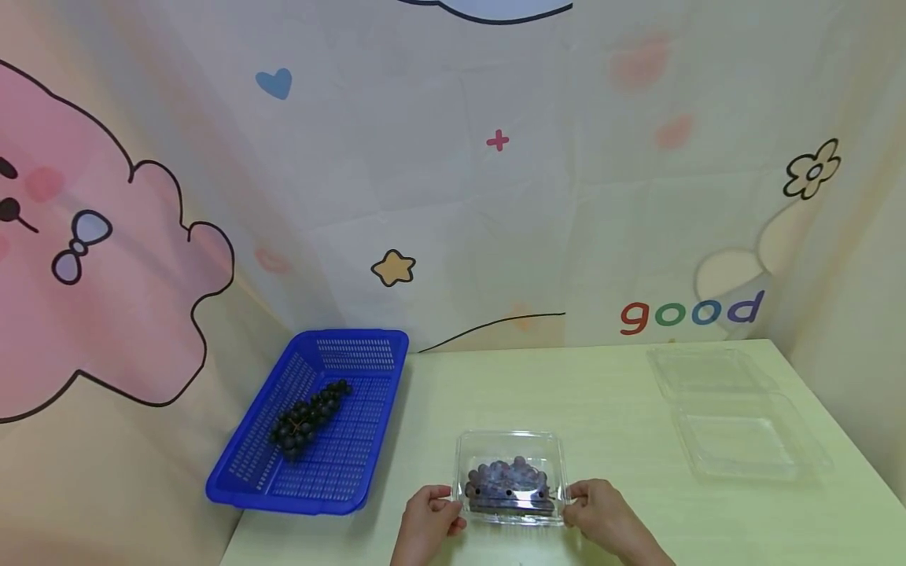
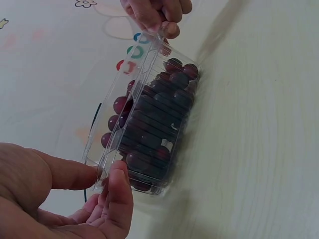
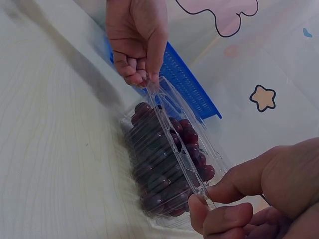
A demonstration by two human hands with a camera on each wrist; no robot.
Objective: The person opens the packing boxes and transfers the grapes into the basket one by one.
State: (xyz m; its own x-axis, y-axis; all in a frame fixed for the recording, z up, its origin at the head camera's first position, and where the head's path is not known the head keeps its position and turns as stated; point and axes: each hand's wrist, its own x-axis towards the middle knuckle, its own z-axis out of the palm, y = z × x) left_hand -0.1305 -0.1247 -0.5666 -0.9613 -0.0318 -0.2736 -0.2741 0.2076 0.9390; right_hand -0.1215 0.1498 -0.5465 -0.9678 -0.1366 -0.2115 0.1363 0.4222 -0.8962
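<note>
A clear plastic clamshell box (image 1: pixel 510 440) stands on the table near its front edge, its lid down over the base. Dark red grapes (image 2: pixel 154 104) fill the box and show through its ribbed wall. My left hand (image 1: pixel 428 519) pinches the rim at the left front corner between thumb and fingers. At the opposite corner my right hand (image 1: pixel 605 515) pinches the rim in the same way. In the right wrist view the thumb and curled fingers of the right hand (image 3: pixel 259 194) are close on the rim where lid and base meet.
To the left, a blue plastic basket (image 1: pixel 378 440) holds a bunch of dark grapes (image 1: pixel 304 420). A second clear clamshell box (image 1: pixel 739 444) lies opened out flat at the right of the pale table (image 1: pixel 602 409). A printed curtain (image 1: pixel 453 196) hangs behind.
</note>
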